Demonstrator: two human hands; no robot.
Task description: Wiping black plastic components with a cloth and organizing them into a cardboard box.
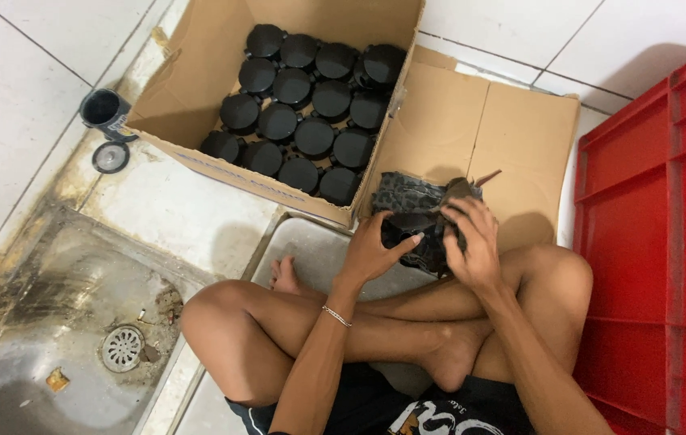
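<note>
Both hands [424,242] around black plastic part [411,211]

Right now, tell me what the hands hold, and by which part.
Both hands grip one dark, netted bundle of black parts: the left hand on its lower left side, the right hand over its upper right end.

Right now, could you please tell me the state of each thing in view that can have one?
Cardboard box: open, flaps spread, nearly full of black lidded jars.
Black jar by the box: upright, open.
Its lid: off, lying flat on the floor.
Dark bundle: gripped by left hand and right hand.
Red crate: open-topped; contents mostly out of view.
Floor drain: grate in place, dirty.
</note>
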